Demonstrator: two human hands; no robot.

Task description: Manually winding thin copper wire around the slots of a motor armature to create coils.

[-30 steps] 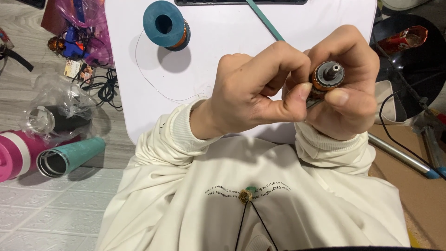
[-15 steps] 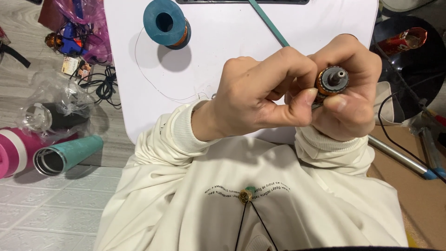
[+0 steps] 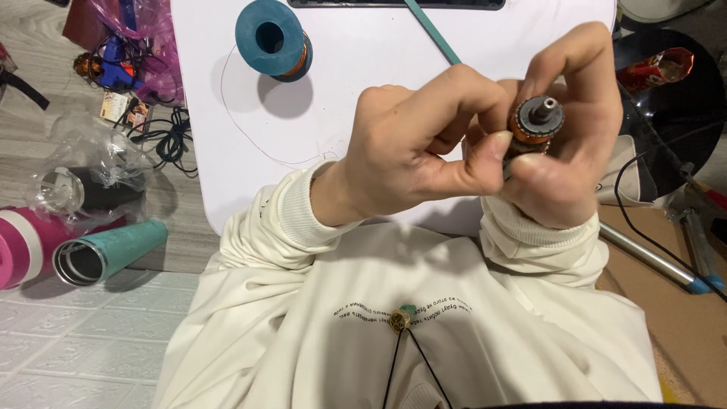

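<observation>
White tabletop [image 3: 363,113] fills the upper middle, grey floor around it. Right hand [image 3: 564,136] fingers curl tight around a small cylindrical motor rotor with copper windings and a metal shaft [image 3: 536,125]; shaft end points toward the camera. Left hand [image 3: 420,144] is clenched beside it, thumb tip pressed at the rotor's lower left side, forefinger bent over toward its top. Rotor sits between both hands, held above the tabletop's near edge, just right of the left knuckles. Most of the rotor body is covered by fingers; only the top face and a copper band show. Any wire between the fingertips is too fine to make out.

Further back on the tabletop: teal plastic spool of copper wire [image 3: 270,38], a thin loose wire loop trailing from it. Teal flat strip [image 3: 432,30] runs behind the hands, lower end hidden. Left of the tabletop on the floor: teal metal tumbler lying on its side [image 3: 106,254], pink bottle [image 3: 23,246] cut off by the frame edge, crumpled clear plastic bag [image 3: 83,182]. Cream sweatshirt [image 3: 409,333] fills the bottom.
</observation>
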